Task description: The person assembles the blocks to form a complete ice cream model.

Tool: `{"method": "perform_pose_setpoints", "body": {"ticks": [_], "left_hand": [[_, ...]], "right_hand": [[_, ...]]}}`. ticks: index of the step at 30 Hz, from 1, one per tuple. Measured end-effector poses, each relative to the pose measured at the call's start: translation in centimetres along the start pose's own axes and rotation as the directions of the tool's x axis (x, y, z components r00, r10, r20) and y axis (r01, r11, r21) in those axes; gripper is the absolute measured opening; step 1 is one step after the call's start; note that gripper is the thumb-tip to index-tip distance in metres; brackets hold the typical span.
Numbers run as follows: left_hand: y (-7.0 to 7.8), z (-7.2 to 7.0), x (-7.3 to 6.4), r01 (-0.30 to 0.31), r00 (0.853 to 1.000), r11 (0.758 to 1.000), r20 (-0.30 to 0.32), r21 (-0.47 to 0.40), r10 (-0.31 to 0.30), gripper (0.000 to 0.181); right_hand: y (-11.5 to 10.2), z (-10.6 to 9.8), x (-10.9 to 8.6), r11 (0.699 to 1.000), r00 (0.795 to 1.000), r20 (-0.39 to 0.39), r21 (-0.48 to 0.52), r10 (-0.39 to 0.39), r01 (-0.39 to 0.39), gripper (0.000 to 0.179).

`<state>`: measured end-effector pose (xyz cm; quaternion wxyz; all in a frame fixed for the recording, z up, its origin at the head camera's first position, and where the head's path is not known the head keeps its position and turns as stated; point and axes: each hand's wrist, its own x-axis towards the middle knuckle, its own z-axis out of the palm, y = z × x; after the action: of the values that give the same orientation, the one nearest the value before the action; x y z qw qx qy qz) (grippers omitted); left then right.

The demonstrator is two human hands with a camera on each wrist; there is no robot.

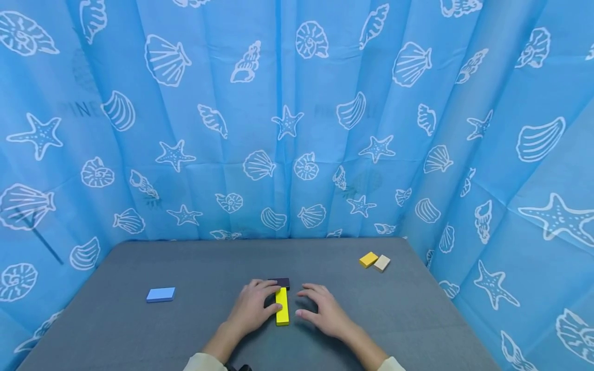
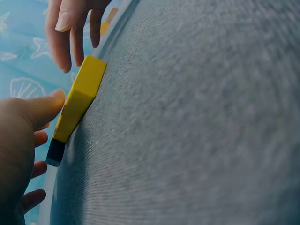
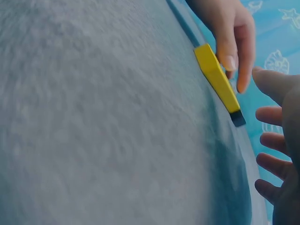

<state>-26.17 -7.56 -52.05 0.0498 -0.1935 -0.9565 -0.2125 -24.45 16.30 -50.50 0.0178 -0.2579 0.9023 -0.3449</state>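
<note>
A long yellow block [image 1: 282, 315] lies on the grey table, its far end at a dark block [image 1: 282, 282] set crosswise, so the two form a T. My left hand [image 1: 252, 306] is at the left of the yellow block, with the tips of its thumb and index finger right at that edge. To the right of the block, my right hand [image 1: 328, 313] holds nothing, its fingers loosely bent and a gap between them and the block. In the right wrist view the left thumb [image 3: 228, 58] overlaps the side of the yellow block [image 3: 218, 79].
A blue block [image 1: 161, 294] lies on the left of the grey table [image 1: 209, 263]. At the back right, an orange-yellow block [image 1: 368, 259] and a beige block [image 1: 382, 263] lie close together. A blue curtain [image 1: 287, 144] with white shells and starfish hangs behind the table and along its sides.
</note>
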Motion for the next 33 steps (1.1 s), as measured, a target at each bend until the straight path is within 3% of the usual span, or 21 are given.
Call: {"method": "perform_pose_setpoints", "body": {"ticks": [11,21,33], "left_hand": [[0.3,0.1,-0.2,-0.024,0.999,1.0,0.031,-0.012,0.025,0.045],[0.2,0.3,-0.2,-0.026,0.999,1.0,0.023,-0.011,0.026,0.044],[0.5,0.4,-0.3,0.001,0.999,1.0,0.042,-0.026,0.0,0.042]], "right_hand": [[2.1,-1.4,-0.5,0.998,0.989,-0.137,0.024,0.053,-0.05,0.036],[4.0,-2.5,-0.8,0.996,0.955,-0.285,-0.01,0.082,-0.089,0.029],[5.5,-4.8,0.7,0.978,0.943,-0.308,-0.121,0.127,-0.172,0.03]]}}
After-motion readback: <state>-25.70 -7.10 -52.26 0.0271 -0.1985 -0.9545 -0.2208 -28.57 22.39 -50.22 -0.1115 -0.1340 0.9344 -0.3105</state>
